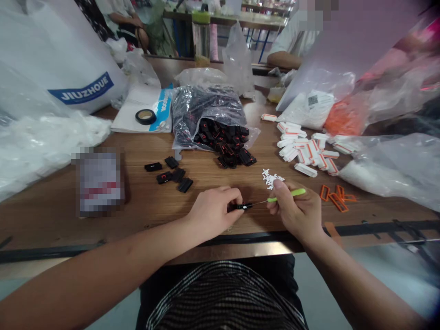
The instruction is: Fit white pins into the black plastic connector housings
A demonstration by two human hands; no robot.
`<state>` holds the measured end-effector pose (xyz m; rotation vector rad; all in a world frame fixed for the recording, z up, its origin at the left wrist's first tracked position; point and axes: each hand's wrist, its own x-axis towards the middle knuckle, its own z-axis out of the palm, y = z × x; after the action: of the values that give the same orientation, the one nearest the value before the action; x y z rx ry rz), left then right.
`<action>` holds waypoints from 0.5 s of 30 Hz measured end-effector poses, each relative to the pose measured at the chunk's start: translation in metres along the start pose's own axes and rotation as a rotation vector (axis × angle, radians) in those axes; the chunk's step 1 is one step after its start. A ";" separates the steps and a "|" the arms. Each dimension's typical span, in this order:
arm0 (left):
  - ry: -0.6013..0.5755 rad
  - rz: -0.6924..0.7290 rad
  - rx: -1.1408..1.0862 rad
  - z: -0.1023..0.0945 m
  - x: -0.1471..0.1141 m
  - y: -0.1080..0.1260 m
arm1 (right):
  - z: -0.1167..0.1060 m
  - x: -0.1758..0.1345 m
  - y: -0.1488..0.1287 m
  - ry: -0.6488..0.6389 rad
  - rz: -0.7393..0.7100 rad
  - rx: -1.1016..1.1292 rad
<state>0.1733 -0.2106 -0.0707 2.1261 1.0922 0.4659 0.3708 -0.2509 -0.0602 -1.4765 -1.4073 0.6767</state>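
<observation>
My left hand (pixel 215 208) is closed on a small black plastic part (pixel 244 206) near the table's front edge. In my right hand (pixel 298 211) is a thin tool with a green handle (pixel 290 194), perhaps a small screwdriver or pick. Its slim metal tip points left and reaches the black part, where a speck of white shows. Just beyond my right hand lies a pile of tiny white pieces (pixel 271 178). Several loose black parts (pixel 178 174) sit to the left of my left hand.
A clear bag (pixel 209 103) spills black parts at the middle back. White parts with orange strips (pixel 305 149) are heaped at right, near orange frames (pixel 338 198). Black tape (pixel 145 117) lies on papers at left. Plastic bags (pixel 395 169) flank both sides. Other people sit beyond.
</observation>
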 end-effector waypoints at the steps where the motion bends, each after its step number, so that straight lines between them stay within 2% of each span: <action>1: -0.003 -0.005 -0.001 0.000 0.000 0.000 | -0.001 -0.001 -0.001 -0.010 -0.029 -0.017; 5: -0.012 -0.002 0.007 0.000 0.001 0.000 | -0.003 -0.003 -0.003 -0.050 -0.148 -0.138; 8: -0.005 0.002 0.005 0.000 0.001 0.000 | -0.004 -0.004 -0.002 -0.061 -0.181 -0.192; 15: 0.003 0.002 -0.001 0.000 0.001 0.000 | 0.000 -0.003 0.006 0.081 -0.021 0.082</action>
<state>0.1737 -0.2100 -0.0709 2.1269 1.0910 0.4706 0.3726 -0.2526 -0.0660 -1.4076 -1.3162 0.6473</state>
